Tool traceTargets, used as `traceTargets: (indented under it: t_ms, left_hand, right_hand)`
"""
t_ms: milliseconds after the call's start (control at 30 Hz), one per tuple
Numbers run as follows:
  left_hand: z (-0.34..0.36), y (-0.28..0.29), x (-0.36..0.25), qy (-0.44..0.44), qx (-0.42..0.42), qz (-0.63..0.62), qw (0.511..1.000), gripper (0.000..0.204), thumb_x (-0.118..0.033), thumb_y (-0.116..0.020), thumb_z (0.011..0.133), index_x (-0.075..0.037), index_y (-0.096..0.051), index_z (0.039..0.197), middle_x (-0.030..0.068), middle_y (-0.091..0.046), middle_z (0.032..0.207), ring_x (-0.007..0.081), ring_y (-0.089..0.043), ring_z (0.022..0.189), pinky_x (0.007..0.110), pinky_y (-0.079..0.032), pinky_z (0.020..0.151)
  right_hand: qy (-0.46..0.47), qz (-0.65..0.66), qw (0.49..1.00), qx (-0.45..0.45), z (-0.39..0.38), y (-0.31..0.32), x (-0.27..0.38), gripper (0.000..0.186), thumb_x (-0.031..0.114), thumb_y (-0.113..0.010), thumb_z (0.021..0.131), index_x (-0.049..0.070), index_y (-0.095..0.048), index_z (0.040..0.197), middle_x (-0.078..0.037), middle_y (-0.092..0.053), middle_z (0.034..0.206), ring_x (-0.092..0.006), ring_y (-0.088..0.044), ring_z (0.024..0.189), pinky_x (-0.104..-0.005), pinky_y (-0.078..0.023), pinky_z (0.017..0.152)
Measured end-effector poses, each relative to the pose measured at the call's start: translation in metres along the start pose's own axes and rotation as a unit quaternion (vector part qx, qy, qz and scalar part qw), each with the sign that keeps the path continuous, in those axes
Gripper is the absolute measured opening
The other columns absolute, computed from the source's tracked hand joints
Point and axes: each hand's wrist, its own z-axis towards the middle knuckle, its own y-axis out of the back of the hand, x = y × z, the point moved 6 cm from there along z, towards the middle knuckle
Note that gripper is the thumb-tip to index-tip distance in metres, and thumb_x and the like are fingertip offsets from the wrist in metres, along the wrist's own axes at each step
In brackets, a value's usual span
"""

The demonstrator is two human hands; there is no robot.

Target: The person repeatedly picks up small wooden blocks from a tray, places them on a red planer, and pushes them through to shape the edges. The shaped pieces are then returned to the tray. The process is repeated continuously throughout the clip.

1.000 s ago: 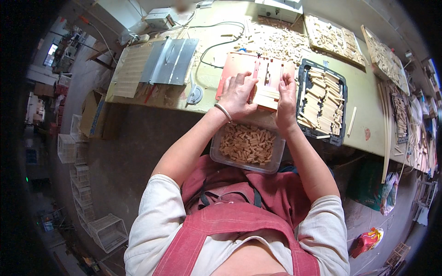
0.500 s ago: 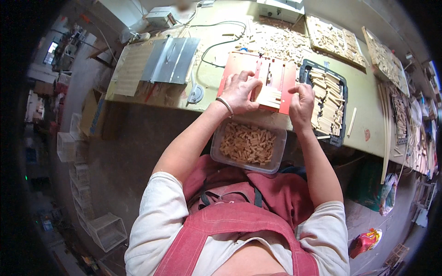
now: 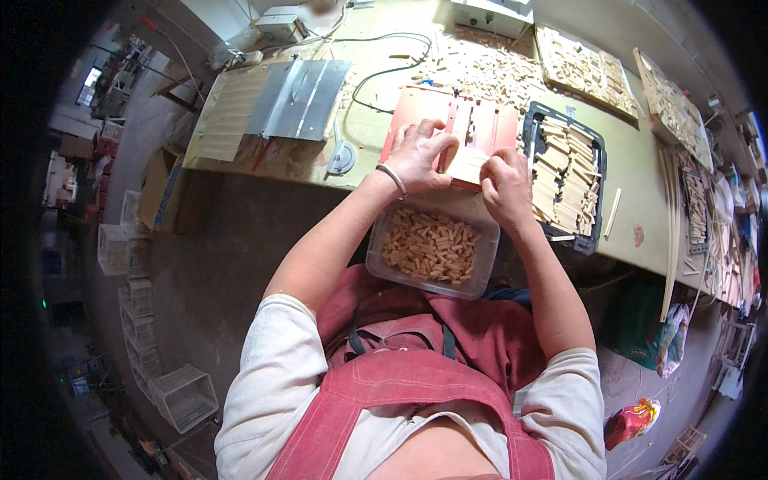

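A red machine plate (image 3: 416,106) with a slot lies at the near edge of the bench. On it sits a small bundle of pale wood strips (image 3: 469,166). My left hand (image 3: 418,158) grips the left end of the bundle between thumb and fingers. My right hand (image 3: 508,188) is closed, fingers curled in at the bundle's right end; what they pinch, if anything, is hidden. Below the plate, a clear plastic bin (image 3: 380,274) full of short wood pieces (image 3: 432,248) stands at my lap.
A black crate (image 3: 590,240) of longer wood strips (image 3: 564,168) stands right of the plate. Behind lies a heap of small wood pieces (image 3: 488,72). A grey metal plate (image 3: 300,100) and a dark cable (image 3: 364,88) are to the left. Trays of pieces (image 3: 588,76) stand at the back right.
My right hand has moved left, from the plate's right side to the right end of the wood strips. My left hand has stayed nearly in place.
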Motion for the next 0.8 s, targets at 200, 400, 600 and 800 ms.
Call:
traceTargets:
  t_ms: [200,400,600,800]
  left_hand:
    - [-0.003,0.002,0.001,-0.001,-0.003,0.001,1.000,0.061,-0.040,-0.083,0.075,-0.022,-0.067,0.131,0.0155,-0.053,0.147,0.0402,-0.051,0.136,0.053,-0.037,0.116]
    - [0.000,0.002,-0.001,-0.005,-0.001,-0.001,1.000,0.059,-0.038,-0.081,0.075,-0.022,-0.066,0.130,0.0157,-0.053,0.147,0.0406,-0.053,0.134,0.053,-0.038,0.115]
    - [-0.001,0.002,0.000,-0.006,-0.003,-0.002,1.000,0.059,-0.040,-0.081,0.074,-0.023,-0.066,0.129,0.0154,-0.053,0.146,0.0404,-0.053,0.133,0.052,-0.037,0.114]
    - [0.000,0.002,-0.001,-0.013,0.001,0.007,1.000,0.061,-0.039,-0.082,0.075,-0.022,-0.066,0.131,0.0162,-0.053,0.146,0.0400,-0.053,0.133,0.051,-0.038,0.115]
  right_hand:
    - [-0.031,-0.111,0.984,0.134,-0.004,0.018,0.001,0.020,0.024,-0.070,0.082,0.005,-0.069,0.088,-0.015,-0.065,0.099,-0.0335,-0.063,0.101,-0.0464,-0.046,0.091]
    - [0.025,-0.065,0.997,0.041,-0.007,0.008,0.003,0.013,0.015,-0.071,0.084,0.005,-0.063,0.082,-0.015,-0.063,0.087,-0.0354,-0.063,0.090,-0.0485,-0.049,0.083]
    - [-0.001,-0.051,0.997,0.058,-0.005,0.012,0.003,0.010,0.012,-0.068,0.082,0.004,-0.063,0.083,-0.016,-0.063,0.087,-0.0366,-0.063,0.090,-0.0484,-0.049,0.083]
    - [0.001,-0.004,0.998,0.066,-0.010,0.006,-0.008,0.017,0.015,-0.073,0.081,0.003,-0.063,0.086,-0.017,-0.064,0.088,-0.0369,-0.064,0.091,-0.0497,-0.050,0.084]
